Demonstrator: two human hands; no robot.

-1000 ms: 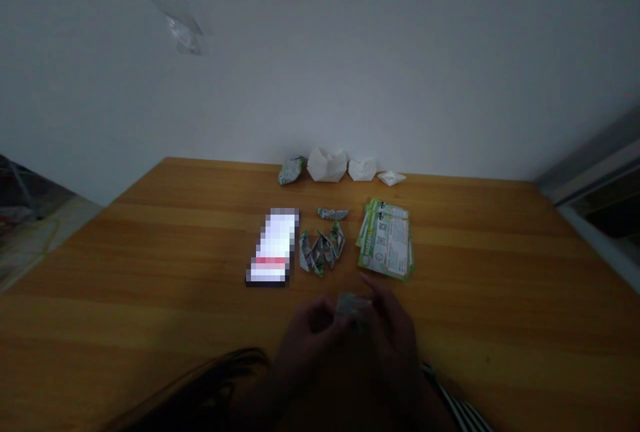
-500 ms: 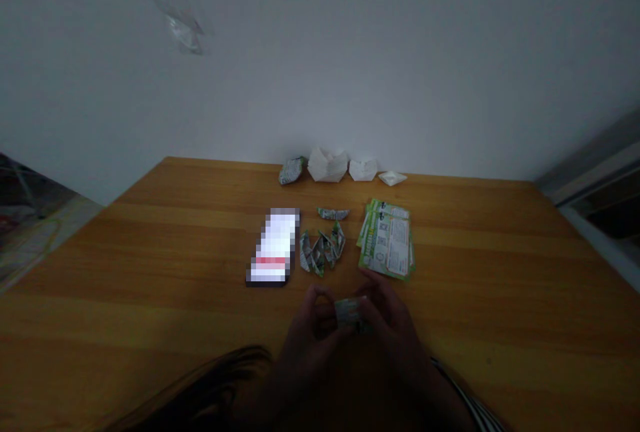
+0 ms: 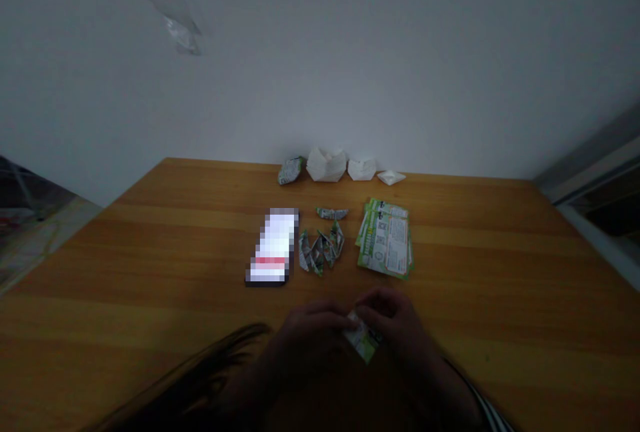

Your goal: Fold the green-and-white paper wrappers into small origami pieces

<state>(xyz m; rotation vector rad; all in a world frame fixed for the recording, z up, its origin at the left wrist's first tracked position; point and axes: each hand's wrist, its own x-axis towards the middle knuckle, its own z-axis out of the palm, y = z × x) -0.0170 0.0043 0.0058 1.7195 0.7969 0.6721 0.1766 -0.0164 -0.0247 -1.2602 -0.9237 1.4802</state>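
Note:
A small folded paper [image 3: 364, 344], green and white with print, is pinched between both my hands near the front of the table. My left hand [image 3: 317, 325] grips its left edge, fingers closed. My right hand [image 3: 395, 319] pinches its upper right part, with the fingers curled. Beyond my hands lie folded printed paper pieces [image 3: 323, 250] in a zigzag, and a slim folded strip [image 3: 332, 213] behind them. On the right rests a stack of green-and-white printed leaflets [image 3: 385, 242].
A phone with a lit, blurred screen [image 3: 274, 245] lies on the wooden table [image 3: 150, 239], left of the folded pieces. Along the wall stand a printed folded paper [image 3: 291, 171], a large white folded paper [image 3: 327, 165], a smaller one [image 3: 361, 169] and a flat white one [image 3: 391, 177].
The paper has been turned so a corner points down toward me. My left hand has rolled over it with its fingers on top; my right fingers have drawn in from the leaflets.

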